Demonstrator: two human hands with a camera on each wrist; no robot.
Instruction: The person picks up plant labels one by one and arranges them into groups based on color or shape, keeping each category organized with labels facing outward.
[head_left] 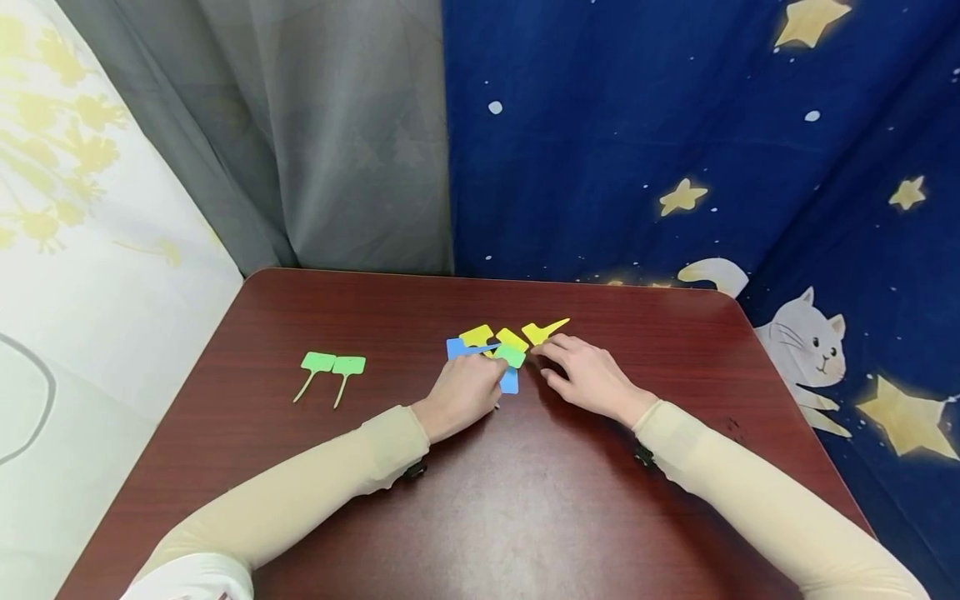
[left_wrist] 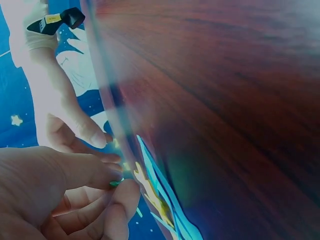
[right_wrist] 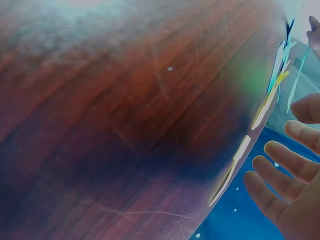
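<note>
My left hand [head_left: 467, 390] pinches a green plant label [head_left: 511, 356] between thumb and finger. In the left wrist view only a small green bit of it shows at the fingertips. That label overlaps a loose pile holding blue plant labels [head_left: 509, 382] and yellow plant labels [head_left: 476, 336]. Just right of the pile, my right hand [head_left: 588, 375] hovers with its fingers spread and relaxed, holding nothing. Its fingertips are close by a yellow plant label [head_left: 537, 333] whose pointed stem aims up and right. In the right wrist view the right hand [right_wrist: 295, 175] shows separated fingers.
Two green plant labels [head_left: 348, 365] lie side by side on the left of the dark red wooden table [head_left: 360, 308], stems toward me. Behind the table hang a grey curtain [head_left: 360, 133] and a blue star-patterned curtain [head_left: 585, 167].
</note>
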